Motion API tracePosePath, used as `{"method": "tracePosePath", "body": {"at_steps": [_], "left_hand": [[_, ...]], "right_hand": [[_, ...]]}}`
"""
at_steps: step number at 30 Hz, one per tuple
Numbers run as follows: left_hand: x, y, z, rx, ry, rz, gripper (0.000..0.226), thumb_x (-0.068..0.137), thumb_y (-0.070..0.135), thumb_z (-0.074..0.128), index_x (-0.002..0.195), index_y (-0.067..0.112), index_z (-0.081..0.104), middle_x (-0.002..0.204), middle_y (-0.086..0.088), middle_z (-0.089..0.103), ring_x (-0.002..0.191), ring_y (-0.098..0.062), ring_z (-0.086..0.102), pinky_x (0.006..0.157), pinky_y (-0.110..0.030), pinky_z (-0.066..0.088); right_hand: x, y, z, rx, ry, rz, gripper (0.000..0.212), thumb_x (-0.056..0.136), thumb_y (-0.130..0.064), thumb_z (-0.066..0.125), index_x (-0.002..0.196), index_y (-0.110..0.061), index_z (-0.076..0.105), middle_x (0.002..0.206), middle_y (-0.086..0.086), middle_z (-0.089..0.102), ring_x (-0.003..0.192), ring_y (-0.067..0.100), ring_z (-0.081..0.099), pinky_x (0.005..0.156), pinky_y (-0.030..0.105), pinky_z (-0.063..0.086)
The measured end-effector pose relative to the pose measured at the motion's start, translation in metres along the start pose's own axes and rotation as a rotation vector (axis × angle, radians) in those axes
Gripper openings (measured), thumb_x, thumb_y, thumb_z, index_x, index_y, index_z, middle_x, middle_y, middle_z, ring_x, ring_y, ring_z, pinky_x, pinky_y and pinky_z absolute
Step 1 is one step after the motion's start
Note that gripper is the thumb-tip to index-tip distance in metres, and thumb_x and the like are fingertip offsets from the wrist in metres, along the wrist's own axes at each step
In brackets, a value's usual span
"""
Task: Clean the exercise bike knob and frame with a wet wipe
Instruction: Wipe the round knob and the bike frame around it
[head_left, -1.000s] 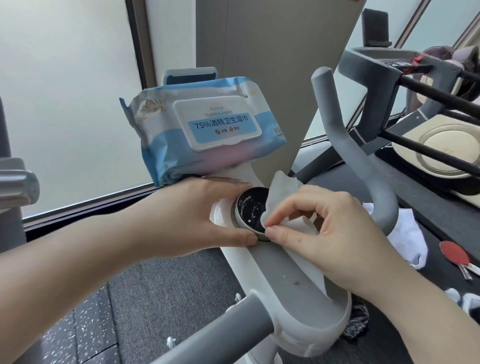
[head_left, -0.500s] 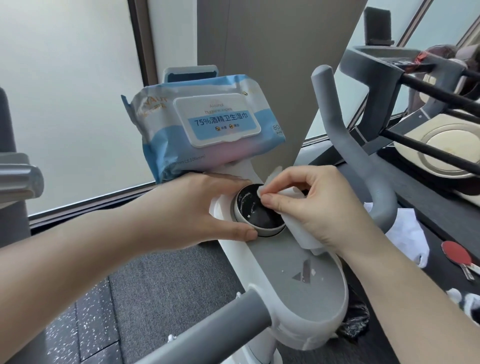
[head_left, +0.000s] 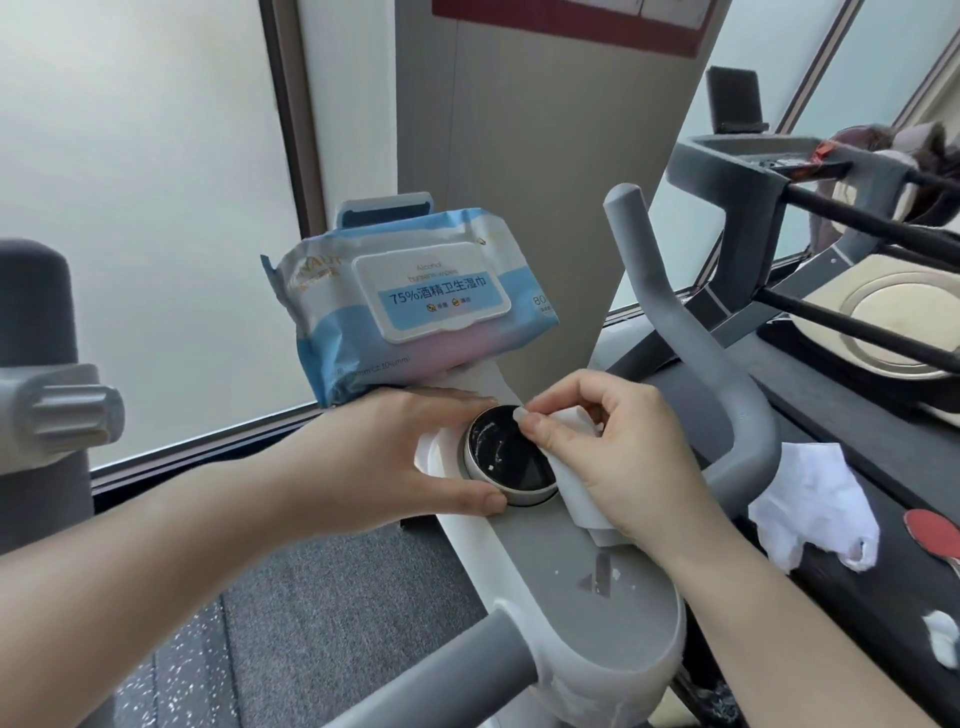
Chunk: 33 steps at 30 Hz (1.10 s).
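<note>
The round knob (head_left: 506, 460), black on top with a silver rim and streaked with white smears, sits on the white and grey bike frame (head_left: 597, 613) in the middle of the view. My left hand (head_left: 389, 457) lies against the knob's left side, thumb below it and fingers above. My right hand (head_left: 608, 452) pinches a white wet wipe (head_left: 576, 488) and holds it against the knob's right and upper edge. The wipe hangs down under my palm onto the frame.
A blue pack of wet wipes (head_left: 410, 306) rests on the holder just behind the knob. The grey handlebar (head_left: 675, 312) curves up on the right. A crumpled white cloth (head_left: 815, 499) and a red paddle (head_left: 935, 535) lie at the right, another grey machine (head_left: 41, 415) at the left.
My right hand has drawn the wipe up off the frame's flat face to the knob's upper right edge, uncovering the frame's logo. My left hand has stayed on the knob.
</note>
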<state>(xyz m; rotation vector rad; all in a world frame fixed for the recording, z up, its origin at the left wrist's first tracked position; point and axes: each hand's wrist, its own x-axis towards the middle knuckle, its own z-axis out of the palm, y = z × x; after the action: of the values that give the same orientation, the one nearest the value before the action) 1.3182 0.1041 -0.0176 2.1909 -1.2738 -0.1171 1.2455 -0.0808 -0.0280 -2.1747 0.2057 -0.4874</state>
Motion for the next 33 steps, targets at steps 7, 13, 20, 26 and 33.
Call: {"method": "tracePosePath", "body": {"at_steps": [7,13,20,26,33], "left_hand": [[0.001,0.000,0.000,0.026,-0.015,-0.009,0.060,0.069,0.062,0.068,0.123,0.057,0.042,0.108,0.064,0.031,0.111,0.033,0.031,0.089,0.007,0.021],[0.002,0.000,-0.001,0.001,-0.020,-0.004,0.057,0.070,0.064,0.065,0.120,0.058,0.039,0.125,0.052,0.033,0.117,0.027,0.033,0.092,0.005,0.022],[0.001,-0.004,-0.001,0.044,-0.036,-0.019,0.065,0.070,0.072,0.059,0.128,0.060,0.030,0.122,0.055,0.034,0.119,0.027,0.030,0.095,0.003,0.022],[-0.001,-0.004,0.000,0.094,-0.045,-0.045,0.068,0.068,0.076,0.054,0.128,0.060,0.024,0.108,0.064,0.030,0.113,0.034,0.024,0.089,0.009,0.016],[-0.001,-0.008,0.002,0.107,-0.045,-0.089,0.081,0.064,0.083,0.050,0.137,0.050,0.033,0.133,0.044,0.037,0.125,0.023,0.027,0.104,-0.005,0.023]], "right_hand": [[0.001,0.003,0.000,0.020,-0.013,-0.012,0.012,0.077,-0.030,0.077,0.071,-0.023,0.070,0.065,-0.012,0.063,0.062,0.002,0.055,0.056,0.011,0.038],[0.002,0.005,0.001,0.094,-0.022,0.024,0.011,0.078,-0.032,0.076,0.070,-0.025,0.071,0.062,-0.017,0.060,0.056,0.004,0.051,0.052,0.011,0.035],[-0.002,-0.011,-0.008,-0.077,-0.018,-0.135,0.008,0.075,-0.028,0.078,0.070,-0.028,0.072,0.077,-0.008,0.068,0.074,0.010,0.061,0.063,0.013,0.043],[-0.001,-0.018,-0.015,-0.139,-0.189,-0.074,0.009,0.066,-0.034,0.082,0.065,-0.030,0.075,0.053,-0.011,0.057,0.056,0.006,0.051,0.050,0.011,0.035],[0.000,-0.005,-0.010,-0.165,0.027,-0.082,0.012,0.069,-0.028,0.083,0.064,-0.029,0.073,0.054,-0.014,0.060,0.062,0.000,0.057,0.053,0.008,0.038]]}}
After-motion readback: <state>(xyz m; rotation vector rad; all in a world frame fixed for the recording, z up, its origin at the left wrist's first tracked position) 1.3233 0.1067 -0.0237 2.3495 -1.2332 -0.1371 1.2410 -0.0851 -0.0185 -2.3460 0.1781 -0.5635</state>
